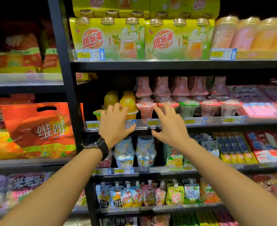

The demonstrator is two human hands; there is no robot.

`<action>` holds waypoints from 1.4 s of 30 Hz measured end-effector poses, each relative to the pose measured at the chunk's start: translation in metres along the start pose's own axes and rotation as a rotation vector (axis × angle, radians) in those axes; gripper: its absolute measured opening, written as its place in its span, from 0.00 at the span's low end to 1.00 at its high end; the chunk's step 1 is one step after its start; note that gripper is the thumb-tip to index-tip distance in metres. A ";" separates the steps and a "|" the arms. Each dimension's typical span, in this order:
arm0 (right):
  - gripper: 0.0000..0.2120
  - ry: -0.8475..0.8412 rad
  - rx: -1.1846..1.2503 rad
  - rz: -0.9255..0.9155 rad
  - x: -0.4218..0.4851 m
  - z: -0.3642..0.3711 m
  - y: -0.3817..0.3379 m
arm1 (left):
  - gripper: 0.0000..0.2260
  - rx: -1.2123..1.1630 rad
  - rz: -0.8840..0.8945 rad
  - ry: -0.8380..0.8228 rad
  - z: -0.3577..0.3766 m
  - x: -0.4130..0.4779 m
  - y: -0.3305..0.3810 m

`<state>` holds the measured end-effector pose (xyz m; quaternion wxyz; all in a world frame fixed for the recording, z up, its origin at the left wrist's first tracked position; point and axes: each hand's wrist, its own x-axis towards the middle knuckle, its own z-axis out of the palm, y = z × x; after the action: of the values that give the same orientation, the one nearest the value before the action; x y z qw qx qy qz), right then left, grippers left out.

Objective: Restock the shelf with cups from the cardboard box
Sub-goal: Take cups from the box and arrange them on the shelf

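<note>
Reaching at the shelf's [199, 122] front edge: left hand [114, 123], fingers spread, lies on the yellow jelly cups [128, 103] near the shelf's left end; right hand [168, 124], fingers spread and empty, hovers before the pink-rimmed cone cups [146, 108] beside them.

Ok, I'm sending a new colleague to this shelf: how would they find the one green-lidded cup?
Start at the black shelf at hand height, under the big yellow-green drink packs. Along its front edge stands a row of clear cone-shaped cups, just right of the right hand. Its neighbours have red-rimmed lids; the green-lidded cup alone has a green rim and pale green contents.
</note>
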<state>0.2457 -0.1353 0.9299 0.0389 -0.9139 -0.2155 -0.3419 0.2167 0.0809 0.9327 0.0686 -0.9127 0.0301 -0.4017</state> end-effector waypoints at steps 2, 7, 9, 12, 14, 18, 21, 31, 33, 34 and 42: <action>0.43 -0.051 -0.024 -0.022 -0.007 0.003 -0.008 | 0.29 0.017 0.002 -0.039 -0.001 -0.008 0.005; 0.46 -0.175 -0.058 -0.068 -0.022 0.012 -0.003 | 0.32 0.106 -0.023 -0.150 -0.001 -0.025 0.019; 0.45 -0.192 -0.065 -0.082 -0.029 0.016 0.001 | 0.33 0.130 -0.030 -0.197 0.000 -0.034 0.025; 0.44 -0.190 -0.044 -0.112 -0.046 0.025 0.004 | 0.34 0.144 -0.044 -0.265 0.005 -0.052 0.036; 0.43 -0.203 -0.010 -0.147 -0.062 0.037 0.001 | 0.33 0.138 -0.061 -0.291 0.009 -0.070 0.043; 0.41 -0.314 0.126 -0.173 -0.127 0.081 -0.011 | 0.33 0.065 -0.096 -0.422 0.029 -0.138 0.058; 0.41 -0.543 0.194 -0.182 -0.204 0.130 -0.021 | 0.33 0.038 -0.119 -0.619 0.058 -0.215 0.070; 0.39 -1.143 0.249 -0.002 -0.421 0.308 -0.063 | 0.32 -0.086 -0.257 -1.139 0.200 -0.495 0.096; 0.37 -1.221 0.234 -0.019 -0.467 0.358 -0.075 | 0.32 -0.087 -0.243 -1.238 0.243 -0.553 0.101; 0.37 -1.248 0.232 -0.005 -0.490 0.384 -0.080 | 0.32 -0.097 -0.233 -1.273 0.268 -0.581 0.104; 0.35 -1.450 0.214 -0.088 -0.649 0.618 -0.100 | 0.36 -0.069 -0.242 -1.320 0.500 -0.779 0.110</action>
<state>0.1424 -0.1485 0.0345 -0.0383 -0.8920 -0.2560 0.3705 0.0590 0.1088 0.0139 -0.0020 -0.9655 -0.1079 0.2369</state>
